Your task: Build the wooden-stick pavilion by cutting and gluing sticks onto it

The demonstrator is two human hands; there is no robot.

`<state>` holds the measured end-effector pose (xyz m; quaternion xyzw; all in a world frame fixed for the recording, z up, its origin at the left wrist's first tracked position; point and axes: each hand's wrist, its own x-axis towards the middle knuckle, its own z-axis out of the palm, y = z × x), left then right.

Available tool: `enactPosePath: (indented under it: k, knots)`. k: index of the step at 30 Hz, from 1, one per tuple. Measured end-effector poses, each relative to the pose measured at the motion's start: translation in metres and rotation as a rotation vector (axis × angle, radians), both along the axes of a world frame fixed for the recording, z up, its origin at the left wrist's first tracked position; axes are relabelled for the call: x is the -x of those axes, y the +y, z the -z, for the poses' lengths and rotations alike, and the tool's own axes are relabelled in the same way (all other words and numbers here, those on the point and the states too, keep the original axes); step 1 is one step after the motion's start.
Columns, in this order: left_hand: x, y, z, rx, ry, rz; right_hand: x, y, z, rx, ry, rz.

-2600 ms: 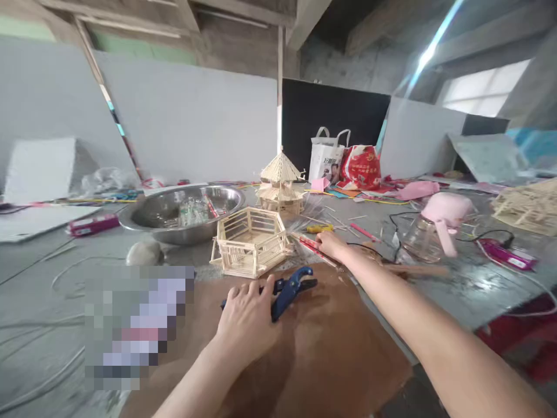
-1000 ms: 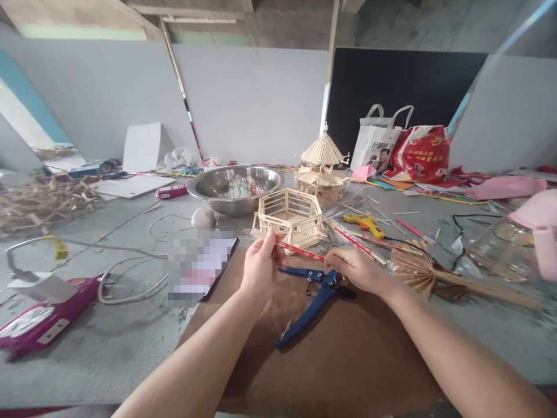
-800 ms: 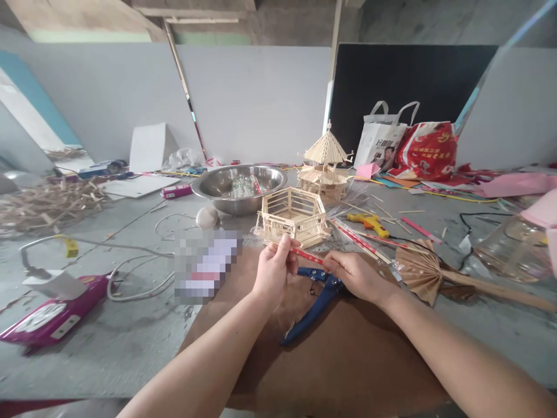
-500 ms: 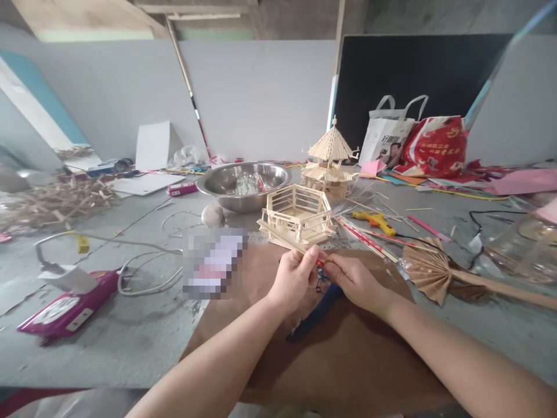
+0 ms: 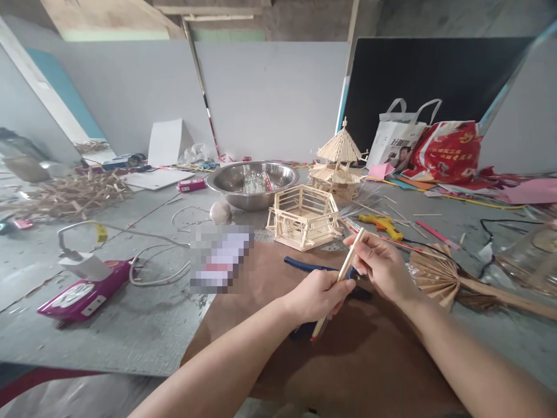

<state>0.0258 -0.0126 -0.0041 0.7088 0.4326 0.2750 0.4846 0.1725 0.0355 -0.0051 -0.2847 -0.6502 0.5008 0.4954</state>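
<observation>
My left hand (image 5: 319,296) is closed round the middle of a thin bundle of pale wooden sticks (image 5: 347,264), slanted with a reddish lower end toward me. My right hand (image 5: 385,264) pinches the bundle near its upper end. Beneath and behind the hands, blue-handled pliers (image 5: 310,265) lie on a brown sheet (image 5: 248,325); their jaws are hidden. Just beyond stands a six-sided stick frame (image 5: 304,223) with railings and an open top. Farther back is a stick pavilion (image 5: 339,157) with a pointed, tiered roof.
A steel basin (image 5: 252,197) holds clear packaging. Left are a blurred phone (image 5: 224,258), a round pale object (image 5: 220,212) and a purple power strip (image 5: 87,290) with cable. Right are a yellow glue gun (image 5: 382,225), a folded paper fan (image 5: 435,276) and bags (image 5: 448,151).
The sticks have swung from pointing up-left to pointing up-right, red end now low. My right hand has shifted to their upper end. The pliers lie differently, one handle showing behind my hands.
</observation>
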Motion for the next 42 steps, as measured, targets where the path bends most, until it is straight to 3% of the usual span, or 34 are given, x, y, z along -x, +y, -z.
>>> enactPosePath:
  k: [3,10,15,18,23,25,30,36,40,42]
  knots:
    - [0.001,0.003,-0.001,0.132,-0.098,-0.006,0.0,0.008,0.002,0.061,0.163,0.061]
    - [0.007,0.008,-0.003,0.027,0.013,-0.041,-0.012,0.027,-0.006,0.094,0.506,0.287]
    - [0.006,0.007,-0.005,-0.055,0.065,-0.071,-0.031,0.04,-0.014,0.093,0.626,0.416]
    - [0.006,0.008,-0.004,-0.061,0.049,-0.081,-0.032,0.042,-0.01,0.097,0.59,0.354]
    - [0.009,0.013,0.003,-0.048,0.019,-0.123,-0.016,0.033,0.003,0.266,0.293,0.023]
    - [0.01,0.014,0.005,-0.044,0.014,-0.118,-0.01,0.031,0.006,0.268,0.278,0.015]
    - [0.01,0.013,0.002,-0.074,0.008,-0.117,-0.018,0.039,0.0,0.227,0.46,0.201]
    - [0.014,0.018,0.006,-0.153,0.131,-0.238,-0.064,0.062,-0.01,0.194,0.764,0.563]
    - [0.016,0.022,0.01,-0.24,0.382,-0.412,-0.084,0.072,-0.01,0.201,0.744,0.801]
    - [0.016,0.021,0.01,-0.238,0.479,-0.484,-0.084,0.073,-0.009,0.087,0.676,0.89]
